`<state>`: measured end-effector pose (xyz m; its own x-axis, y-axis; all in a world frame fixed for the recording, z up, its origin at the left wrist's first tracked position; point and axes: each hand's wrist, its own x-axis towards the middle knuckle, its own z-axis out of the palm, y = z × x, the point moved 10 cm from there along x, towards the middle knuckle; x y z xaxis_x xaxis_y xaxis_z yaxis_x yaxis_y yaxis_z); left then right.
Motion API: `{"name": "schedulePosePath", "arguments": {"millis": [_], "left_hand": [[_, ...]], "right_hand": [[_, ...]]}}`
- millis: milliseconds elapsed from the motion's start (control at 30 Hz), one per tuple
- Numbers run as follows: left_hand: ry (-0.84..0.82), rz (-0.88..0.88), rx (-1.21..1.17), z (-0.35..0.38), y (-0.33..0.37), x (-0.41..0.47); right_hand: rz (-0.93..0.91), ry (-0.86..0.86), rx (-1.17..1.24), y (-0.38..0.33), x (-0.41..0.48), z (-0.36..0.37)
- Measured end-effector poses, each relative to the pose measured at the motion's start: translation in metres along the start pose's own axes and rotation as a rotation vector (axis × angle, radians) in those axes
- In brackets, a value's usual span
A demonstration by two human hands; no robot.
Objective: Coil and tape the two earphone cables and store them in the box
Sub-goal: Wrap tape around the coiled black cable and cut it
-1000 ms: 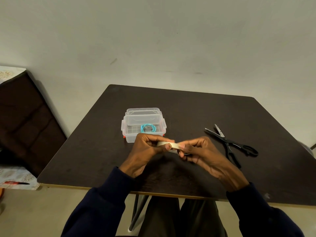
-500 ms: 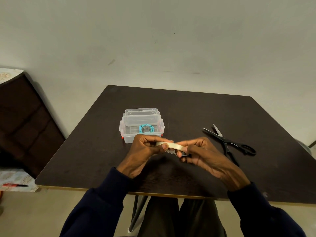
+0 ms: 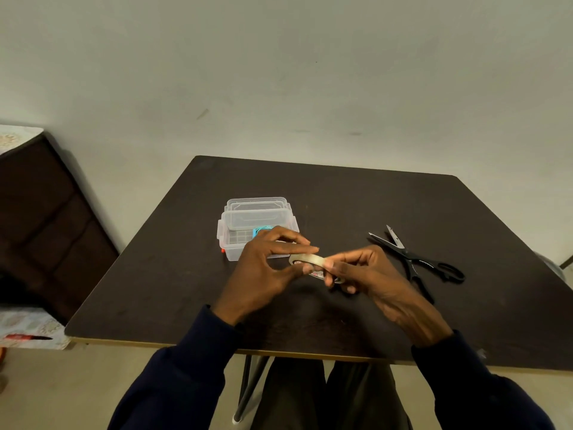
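Note:
A roll of pale tape point(image 3: 310, 261) is held above the dark table point(image 3: 465, 305) between both hands. My right hand point(image 3: 375, 280) grips the roll from the right and below. My left hand point(image 3: 266, 268) pinches at the roll's left edge with thumb and forefinger. Behind my left hand stands a clear plastic box point(image 3: 235, 240) with its lid tipped open at the back. A turquoise coiled earphone cable point(image 3: 259, 230) lies inside, partly hidden by my left fingers. A second cable is not visible.
Black scissors point(image 3: 415, 259) lie open on the table to the right of my hands. A dark wooden cabinet point(image 3: 46, 228) stands at the left, beside the table. The wall is close behind the table's far edge.
My left hand has lifted slightly and its fingers have spread, now pinching at the roll's edge. The roll has tilted and shifted a little to the right.

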<state>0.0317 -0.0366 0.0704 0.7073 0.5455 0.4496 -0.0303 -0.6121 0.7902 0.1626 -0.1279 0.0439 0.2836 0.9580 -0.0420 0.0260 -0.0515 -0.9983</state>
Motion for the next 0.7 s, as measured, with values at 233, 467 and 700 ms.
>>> {"name": "schedulePosePath", "arguments": {"millis": [233, 467, 700], "left_hand": [[0.158, 0.018, -0.150, -0.018, 0.001, -0.002], [0.219, -0.015, -0.262, -0.027, -0.005, -0.002], [0.264, -0.169, -0.551, -0.023, -0.026, -0.007]], "right_hand": [[-0.005, -0.033, 0.032, 0.000, 0.001, 0.002], [-0.001, -0.081, 0.115, -0.003, -0.002, 0.001], [-0.022, -0.080, 0.180, -0.005, -0.004, 0.004]]}}
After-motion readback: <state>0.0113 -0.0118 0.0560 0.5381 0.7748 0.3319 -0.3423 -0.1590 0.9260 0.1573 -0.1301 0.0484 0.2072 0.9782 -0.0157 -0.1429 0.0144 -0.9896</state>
